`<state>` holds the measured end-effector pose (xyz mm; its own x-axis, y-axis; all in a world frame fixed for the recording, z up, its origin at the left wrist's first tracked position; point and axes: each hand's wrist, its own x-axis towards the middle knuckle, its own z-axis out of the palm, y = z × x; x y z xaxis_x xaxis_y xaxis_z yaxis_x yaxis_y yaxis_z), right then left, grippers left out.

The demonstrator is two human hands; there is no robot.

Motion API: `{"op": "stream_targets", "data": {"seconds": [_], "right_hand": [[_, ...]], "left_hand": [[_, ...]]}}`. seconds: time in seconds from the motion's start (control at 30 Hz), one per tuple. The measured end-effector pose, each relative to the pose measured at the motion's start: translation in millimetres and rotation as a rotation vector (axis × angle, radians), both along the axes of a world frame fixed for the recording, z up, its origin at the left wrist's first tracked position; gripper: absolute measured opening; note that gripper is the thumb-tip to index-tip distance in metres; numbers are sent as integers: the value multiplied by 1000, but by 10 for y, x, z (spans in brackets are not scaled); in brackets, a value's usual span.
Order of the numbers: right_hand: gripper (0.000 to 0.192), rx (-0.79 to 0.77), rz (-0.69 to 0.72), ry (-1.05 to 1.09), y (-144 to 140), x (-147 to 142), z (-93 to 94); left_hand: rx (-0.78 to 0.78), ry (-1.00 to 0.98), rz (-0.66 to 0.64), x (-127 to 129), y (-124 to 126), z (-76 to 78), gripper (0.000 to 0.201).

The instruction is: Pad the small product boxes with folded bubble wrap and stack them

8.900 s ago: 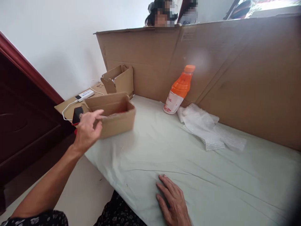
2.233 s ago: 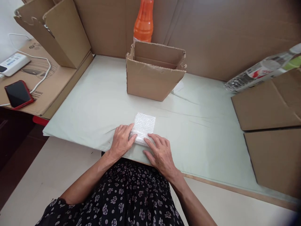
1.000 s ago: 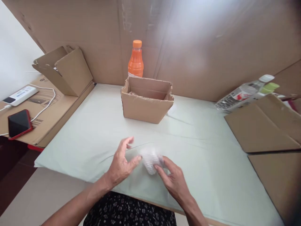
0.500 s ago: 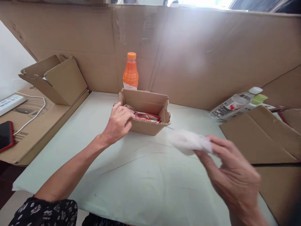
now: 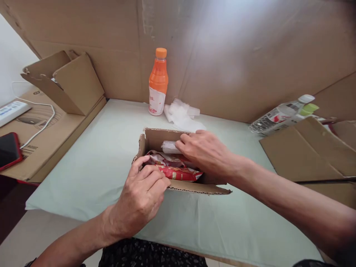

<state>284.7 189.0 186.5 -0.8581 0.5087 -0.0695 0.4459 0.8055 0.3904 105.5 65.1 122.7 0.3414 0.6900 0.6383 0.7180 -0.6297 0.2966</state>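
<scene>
Box drawn nearer; bubble wrap now inside.
Right hand presses bubble wrap roll into cardboard box; left hand grips its near wall.

No print on the orange bottle or packets is legible.

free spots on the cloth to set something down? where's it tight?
Bare cloth lies between the flat cardboard at left and the open box; more lies between the box and the cardboard sheets at right. Crowded: inside the box, where both the left hand and right hand work, and behind it by the orange bottle.
</scene>
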Motion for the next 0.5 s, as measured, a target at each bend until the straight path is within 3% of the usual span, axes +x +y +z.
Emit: {"op": "stream_targets", "data": {"seconds": [0.13, 0.27, 0.33, 0.4, 0.47, 0.5], "right_hand": [[14, -262, -131, -224, 109, -247, -220], [18, -398, -172, -203, 102, -116, -139], [26, -316, -129, 0, 2, 183, 2], [31, -119, -123, 329, -178, 605, 108], [30, 55, -231, 645, -407, 1054, 85], [27, 66, -334, 737, -522, 1249, 6]], "left_hand": [[48, -2, 19, 8, 26, -28, 20], [127, -75, 54, -40, -37, -57, 27], [198, -156, 135, -117, -107, -96, 37], [212, -274, 230, -217, -182, -189, 47], [101, -394, 300, -304, -243, -357, 54], [0, -443, 321, -332, -266, -468, 56]]}}
